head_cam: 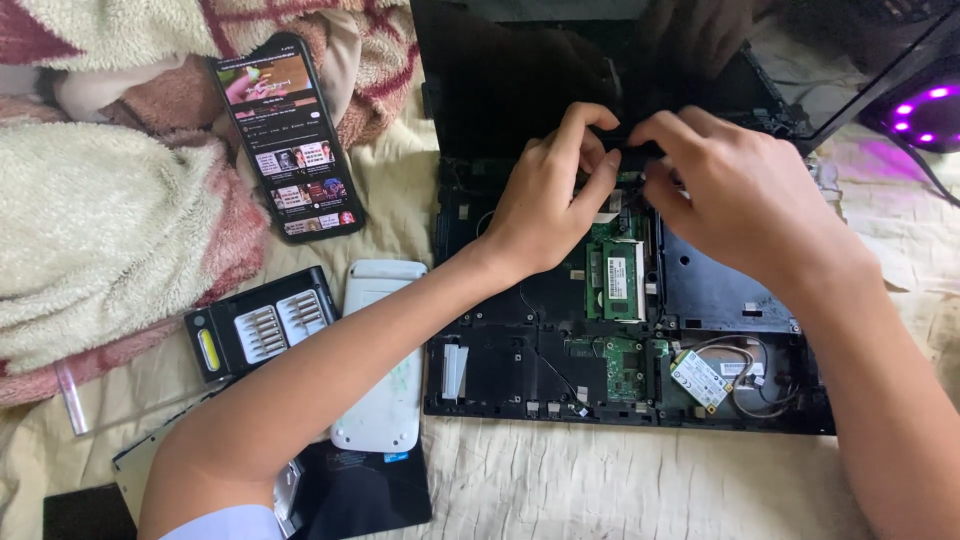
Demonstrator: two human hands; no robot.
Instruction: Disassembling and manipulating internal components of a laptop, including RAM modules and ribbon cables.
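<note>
An opened black laptop base (700,300) lies on a cream bedsheet with its green circuit boards exposed. A green memory module (618,278) sits in the middle, and a small wireless card (698,378) with thin wires lies at the lower right. My left hand (548,195) and my right hand (740,190) meet over the rear edge of the base, near the hinge. The fingertips of both pinch a small black part (628,150) there. The laptop's dark screen (520,70) stands open behind my hands.
A phone (288,135) with a lit screen leans on a fluffy blanket (100,210) at the left. A black screwdriver bit case (262,325), a white flat device (383,360) and a black cover panel (360,490) lie beside my left forearm. A purple-lit gadget (925,110) glows top right.
</note>
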